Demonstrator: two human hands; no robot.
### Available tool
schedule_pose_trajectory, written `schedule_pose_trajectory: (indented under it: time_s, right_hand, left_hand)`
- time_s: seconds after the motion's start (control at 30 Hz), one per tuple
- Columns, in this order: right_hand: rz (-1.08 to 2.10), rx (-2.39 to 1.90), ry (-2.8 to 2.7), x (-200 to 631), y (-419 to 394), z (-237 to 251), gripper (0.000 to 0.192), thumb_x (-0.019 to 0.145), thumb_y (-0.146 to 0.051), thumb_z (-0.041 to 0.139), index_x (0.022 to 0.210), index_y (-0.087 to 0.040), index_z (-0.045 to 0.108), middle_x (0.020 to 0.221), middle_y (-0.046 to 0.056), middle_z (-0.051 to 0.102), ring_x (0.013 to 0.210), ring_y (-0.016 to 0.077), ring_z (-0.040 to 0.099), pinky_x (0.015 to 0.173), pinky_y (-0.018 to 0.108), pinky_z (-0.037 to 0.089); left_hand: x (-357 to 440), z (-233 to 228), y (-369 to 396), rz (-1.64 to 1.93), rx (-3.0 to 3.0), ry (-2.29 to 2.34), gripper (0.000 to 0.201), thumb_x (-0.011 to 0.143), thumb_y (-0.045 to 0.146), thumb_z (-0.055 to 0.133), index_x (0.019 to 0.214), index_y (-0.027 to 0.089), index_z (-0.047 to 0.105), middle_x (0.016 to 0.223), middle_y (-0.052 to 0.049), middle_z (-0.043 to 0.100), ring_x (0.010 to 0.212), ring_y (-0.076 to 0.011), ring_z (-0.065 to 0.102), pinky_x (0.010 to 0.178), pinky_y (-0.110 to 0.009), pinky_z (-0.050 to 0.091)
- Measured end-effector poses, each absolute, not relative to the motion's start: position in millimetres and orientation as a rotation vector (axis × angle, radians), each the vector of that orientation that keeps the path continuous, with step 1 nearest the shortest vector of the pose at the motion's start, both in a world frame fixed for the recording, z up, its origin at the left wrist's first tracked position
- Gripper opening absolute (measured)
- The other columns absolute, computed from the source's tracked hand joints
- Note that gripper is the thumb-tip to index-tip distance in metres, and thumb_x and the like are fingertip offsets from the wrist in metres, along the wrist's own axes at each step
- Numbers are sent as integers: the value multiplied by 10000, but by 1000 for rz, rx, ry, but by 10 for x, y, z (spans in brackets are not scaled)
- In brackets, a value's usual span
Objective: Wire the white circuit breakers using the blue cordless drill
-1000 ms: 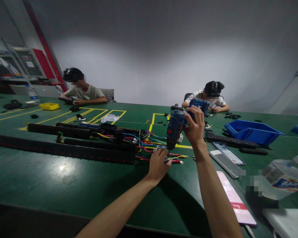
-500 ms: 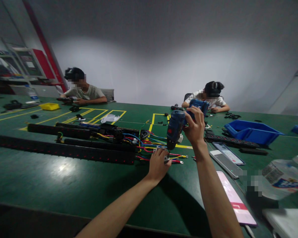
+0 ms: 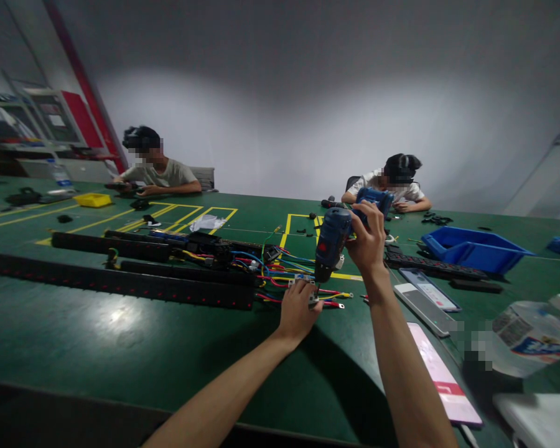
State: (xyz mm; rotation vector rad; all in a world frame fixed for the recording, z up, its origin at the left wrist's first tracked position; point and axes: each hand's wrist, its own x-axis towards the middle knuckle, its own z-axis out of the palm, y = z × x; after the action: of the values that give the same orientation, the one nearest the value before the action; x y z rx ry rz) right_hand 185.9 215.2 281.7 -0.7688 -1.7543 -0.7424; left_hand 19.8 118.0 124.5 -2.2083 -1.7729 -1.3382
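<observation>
Tilting the drill (image 3: 333, 238) slightly toward 1 o'clock now, gripped in the right hand (image 3: 368, 241)! Still pinning the block (image 3: 303, 277) at the drill's 7 o'clock with the left hand (image 3: 299, 308), apparently keeping to one spot.

One head-worn camera looks forward and down from the near side of a green desk (image 3: 144, 361), over both hands (image 3: 300, 308) close by, toward a far pale wall (image 3: 261, 124).
</observation>
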Motion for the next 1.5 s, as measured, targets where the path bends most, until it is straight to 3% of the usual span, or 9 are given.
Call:
schedule_pose_trajectory:
  time_s: [0.47, 0.67, 0.93, 1.5]
  right_hand:
    - [-759, -721, -1745, 1845, 2164, 2801, 472, 811, -119, 570, 1261, -260, 551, 1362, 97, 535, 1380, 335, 444, 1134, 611, 400]
    - [-761, -767, -1747, 1807, 2146, 2778, 456, 840, -140, 522, 1284, -241, 503, 1351, 104, 557, 1427, 328, 394, 1174, 640, 318]
    - [-817, -706, -1496, 1805, 2190, 2684, 198, 937, -200, 495, 1105, -237, 591, 1111, 69, 615, 1294, 264, 495, 1206, 609, 246]
    - [-765, -768, -1473, 1765, 2209, 2659, 186, 970, -237, 477, 1060, -262, 637, 1112, 50, 618, 1270, 257, 497, 1179, 608, 272]
  left_hand:
    - [191, 1258, 1184, -1346, -2233, -1792, 221, 795, 216, 751, 987, 250, 646, 1070, -24, 674, 1046, -242, 622, 909, -370, 489]
    - [180, 1252, 1181, -1354, -2244, -1772, 235, 789, 219, 769, 982, 251, 639, 1065, -24, 666, 1042, -245, 608, 883, -369, 482]
    - [165, 1184, 1187, -1369, -2259, -1772, 264, 824, 226, 744, 1057, 251, 622, 1093, -41, 634, 1074, -243, 589, 937, -382, 477]
    - [160, 1251, 1165, -1396, -2272, -1792, 238, 811, 213, 752, 1002, 249, 615, 1052, -32, 637, 1045, -235, 590, 942, -380, 473]
